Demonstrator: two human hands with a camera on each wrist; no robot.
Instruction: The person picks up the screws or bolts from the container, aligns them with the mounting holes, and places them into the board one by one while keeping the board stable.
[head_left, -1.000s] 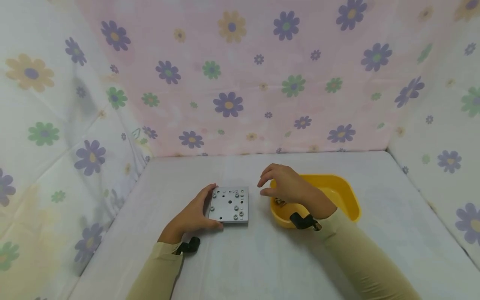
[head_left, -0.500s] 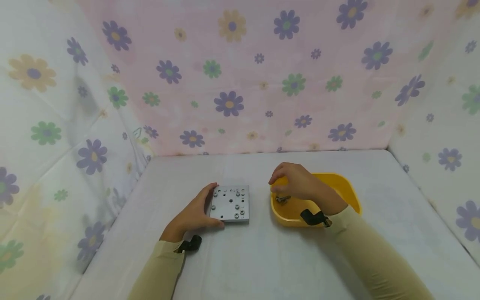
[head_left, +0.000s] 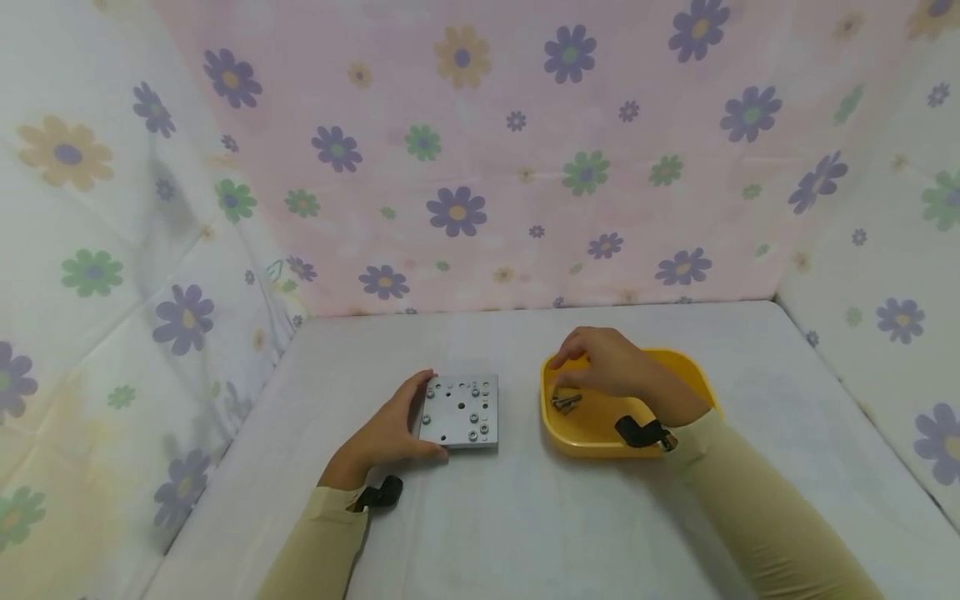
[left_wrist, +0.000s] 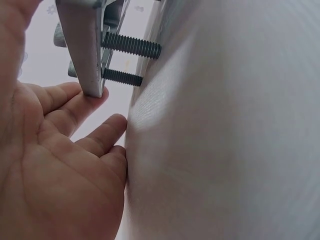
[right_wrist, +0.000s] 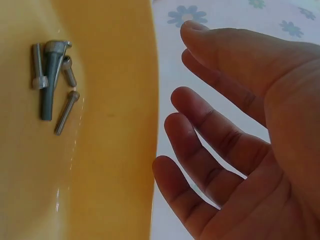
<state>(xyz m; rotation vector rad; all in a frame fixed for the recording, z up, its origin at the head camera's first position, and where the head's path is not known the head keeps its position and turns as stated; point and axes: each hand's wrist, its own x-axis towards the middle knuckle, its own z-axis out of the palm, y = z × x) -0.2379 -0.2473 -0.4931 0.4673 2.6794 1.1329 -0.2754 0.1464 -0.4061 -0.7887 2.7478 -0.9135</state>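
Far L of frame: white cloth w/ flower print [head_left: 93, 271], pinkish stretch of same print across top. Btm L, beige L sleeve [head_left: 322, 533] w/ black wrist mount [head_left: 381, 493] on its inner side. L hand [head_left: 381, 431], L of ctr, has its fingers clamped on the metal plate [head_left: 450, 429], thumb at the near L corner, fingertips at the far L corner. Plate sits approx. ctr of frame, just below the middle, silver, w/ holes and several seated screws [head_left: 474, 418], heads up. L wrist view: dark threaded shanks [left_wrist: 131, 46] stick out of plate's underside toward white-covered table [head_left: 480, 533]; can't tell if tips touch it. R of plate, apart from it, yellow bin [head_left: 592, 451], a bit R of ctr. Loose screws [head_left: 567, 403] in a small pile at bin's L end; R wrist view shows one big dark one [right_wrist: 47, 95] plus smaller silver ones, some overlapping. R hand [head_left: 609, 364] is over bin's L/far part, thumb & index apart, other fingers loosely bent w/ gaps btwn, thumb tip near the pile in head view. Btm R, R sleeve [head_left: 772, 508], also w/ black mount [head_left: 640, 431]; more print cloth far R edge
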